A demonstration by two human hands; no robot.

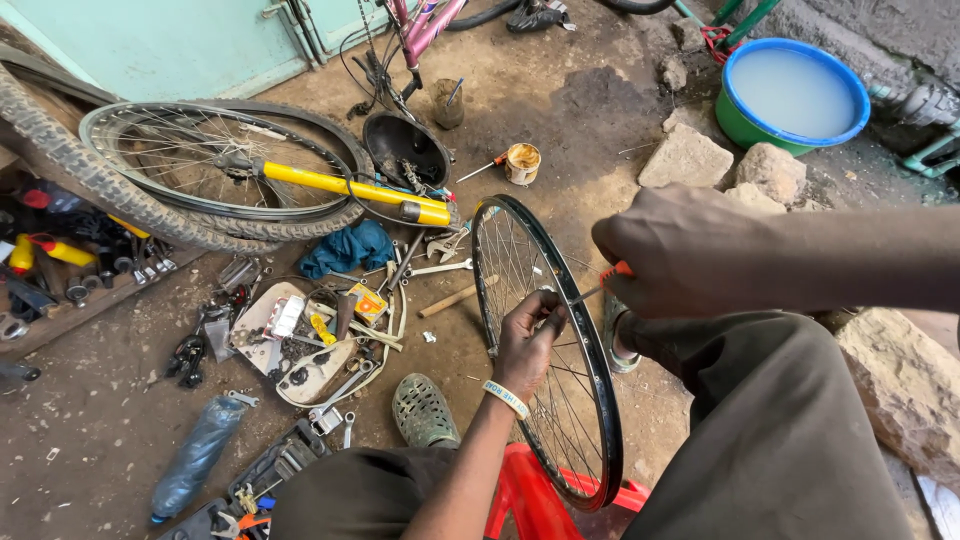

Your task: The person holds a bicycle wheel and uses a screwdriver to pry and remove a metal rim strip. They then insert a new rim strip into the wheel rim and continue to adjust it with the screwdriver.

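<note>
The right hand (690, 255) is clenched on an orange-handled screwdriver (600, 285), its thin shaft pointing down-left to the hub zone of a bare black bicycle rim (600, 390) that stands upright between the person's knees. The left hand (528, 340), a pale printed wristband (507, 398) at its wrist, has its grip closed around the spokes just below the screwdriver tip.

Left of that grip lies a white tray (300, 345) of small parts, holding a small yellow-orange box. Farther up-left a yellow pump (350, 190) rests across a tyred wheel (215, 165). Above the grips stands a small round tin (522, 163) with an orange rim. A crumpled plastic bottle (195, 455) lies low on the left.

Bare dirt floor (590, 110) lies open above the rim's top edge; rocks (690, 158) and a blue-rimmed green basin (795, 95) crowd the upper right.
</note>
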